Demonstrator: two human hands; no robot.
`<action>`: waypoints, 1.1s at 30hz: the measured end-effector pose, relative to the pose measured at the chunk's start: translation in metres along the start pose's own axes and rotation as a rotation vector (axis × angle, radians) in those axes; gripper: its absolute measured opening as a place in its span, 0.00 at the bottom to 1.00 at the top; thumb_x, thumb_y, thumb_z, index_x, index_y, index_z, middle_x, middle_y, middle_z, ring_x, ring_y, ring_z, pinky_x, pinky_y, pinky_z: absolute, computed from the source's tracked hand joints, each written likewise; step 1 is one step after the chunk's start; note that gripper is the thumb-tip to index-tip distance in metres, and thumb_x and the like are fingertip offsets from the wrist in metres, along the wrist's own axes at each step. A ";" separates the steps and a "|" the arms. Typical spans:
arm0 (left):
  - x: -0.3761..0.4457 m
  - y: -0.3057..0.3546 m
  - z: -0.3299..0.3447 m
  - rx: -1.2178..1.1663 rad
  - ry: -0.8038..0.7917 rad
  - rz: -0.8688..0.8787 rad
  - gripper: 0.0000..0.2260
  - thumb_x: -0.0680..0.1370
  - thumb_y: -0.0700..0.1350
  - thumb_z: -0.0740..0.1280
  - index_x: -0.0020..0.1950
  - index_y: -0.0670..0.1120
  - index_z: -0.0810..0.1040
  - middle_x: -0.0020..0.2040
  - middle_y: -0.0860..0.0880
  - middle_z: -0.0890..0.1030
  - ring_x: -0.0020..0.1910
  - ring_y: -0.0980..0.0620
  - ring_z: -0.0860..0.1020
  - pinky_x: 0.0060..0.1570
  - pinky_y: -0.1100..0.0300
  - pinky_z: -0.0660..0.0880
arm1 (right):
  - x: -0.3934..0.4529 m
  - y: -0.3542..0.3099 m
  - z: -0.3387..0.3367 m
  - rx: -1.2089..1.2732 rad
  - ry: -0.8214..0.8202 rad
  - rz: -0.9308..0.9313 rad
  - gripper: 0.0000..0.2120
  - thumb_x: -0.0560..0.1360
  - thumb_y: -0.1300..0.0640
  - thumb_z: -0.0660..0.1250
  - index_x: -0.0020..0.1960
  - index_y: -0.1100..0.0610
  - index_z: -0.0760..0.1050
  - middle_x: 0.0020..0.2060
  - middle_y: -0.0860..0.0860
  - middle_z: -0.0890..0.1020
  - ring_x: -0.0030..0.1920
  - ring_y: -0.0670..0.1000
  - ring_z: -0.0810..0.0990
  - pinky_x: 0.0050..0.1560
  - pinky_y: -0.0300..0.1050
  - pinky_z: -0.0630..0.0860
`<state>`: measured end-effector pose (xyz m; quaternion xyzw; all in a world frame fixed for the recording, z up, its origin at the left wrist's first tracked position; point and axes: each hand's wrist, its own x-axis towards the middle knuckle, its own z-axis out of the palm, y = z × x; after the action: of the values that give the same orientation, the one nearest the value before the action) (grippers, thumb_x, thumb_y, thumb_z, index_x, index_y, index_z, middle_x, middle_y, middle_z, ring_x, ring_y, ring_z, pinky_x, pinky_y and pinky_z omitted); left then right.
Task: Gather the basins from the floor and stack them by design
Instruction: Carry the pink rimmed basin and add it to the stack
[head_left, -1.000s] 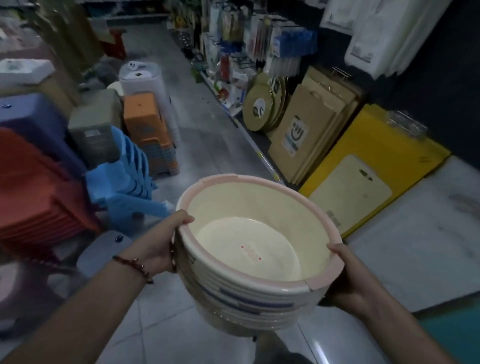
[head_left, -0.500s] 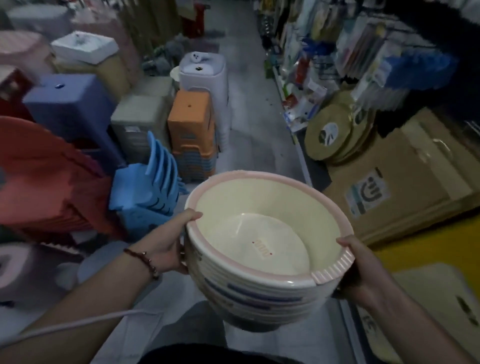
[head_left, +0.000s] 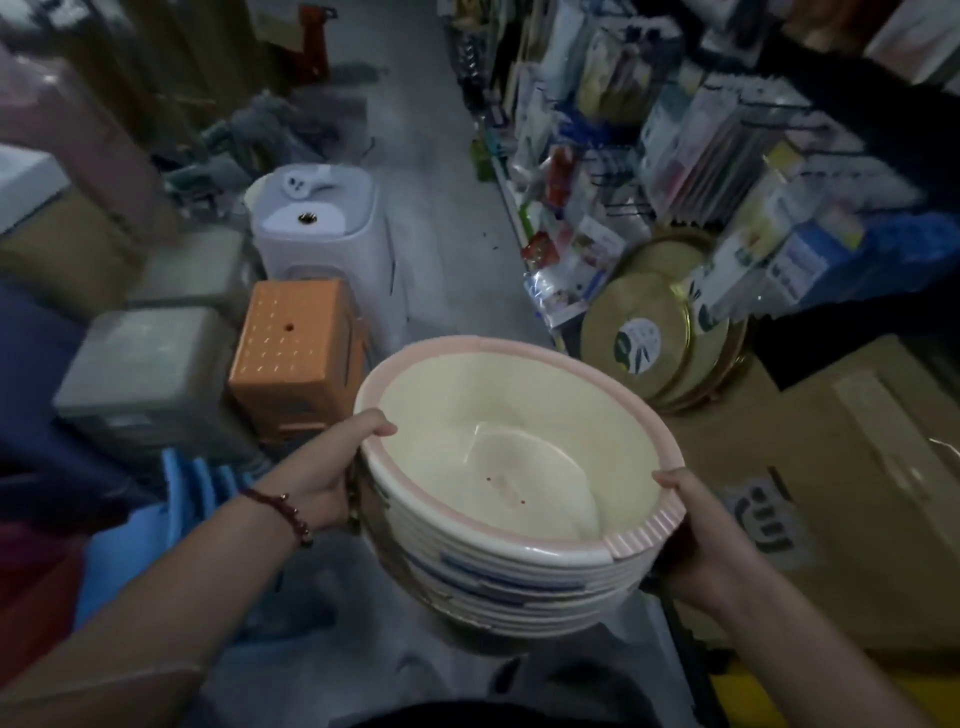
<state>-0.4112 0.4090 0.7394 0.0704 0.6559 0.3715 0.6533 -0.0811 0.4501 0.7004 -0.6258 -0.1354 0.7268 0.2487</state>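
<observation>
Both hands (head_left: 322, 478) grip nested basins (head_left: 509, 525) — probably.

The stack of basins (head_left: 498, 525) between the hands is showing smooth, slightly glossy plastic, its pink rim ribbed by the right hand. Beyond the left hand, an orange stool (head_left: 291, 358) is looking like matt, dimpled plastic. Beyond the right hand, round trays (head_left: 644, 338) are gleaming like golden metal beside matt cardboard boxes (head_left: 852, 467).

No text could be read: the red mark inside the top basin (head_left: 506, 488) and the round tray's label (head_left: 635, 345) were too blurred.
</observation>
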 end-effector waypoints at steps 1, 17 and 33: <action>0.018 0.024 0.009 -0.011 -0.008 0.014 0.08 0.76 0.47 0.64 0.51 0.44 0.78 0.39 0.41 0.82 0.37 0.44 0.81 0.43 0.54 0.78 | 0.019 -0.022 0.002 0.000 0.026 -0.008 0.35 0.58 0.45 0.73 0.63 0.54 0.78 0.59 0.61 0.81 0.62 0.66 0.76 0.66 0.64 0.67; 0.244 0.332 0.090 -0.225 0.224 0.090 0.12 0.75 0.48 0.66 0.55 0.45 0.78 0.52 0.40 0.81 0.52 0.40 0.78 0.55 0.41 0.73 | 0.259 -0.433 0.184 -0.124 -0.270 -0.095 0.19 0.73 0.50 0.63 0.60 0.57 0.78 0.54 0.60 0.83 0.52 0.61 0.80 0.45 0.51 0.75; 0.514 0.675 0.036 -0.270 0.130 0.009 0.10 0.76 0.50 0.65 0.48 0.43 0.77 0.38 0.41 0.81 0.43 0.43 0.77 0.46 0.54 0.74 | 0.502 -0.680 0.419 -0.188 -0.158 -0.042 0.27 0.65 0.49 0.70 0.63 0.53 0.77 0.61 0.61 0.79 0.63 0.67 0.74 0.63 0.63 0.68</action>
<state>-0.7135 1.2018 0.7216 -0.0393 0.6406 0.4629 0.6114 -0.4062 1.3354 0.6984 -0.5841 -0.2352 0.7526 0.1927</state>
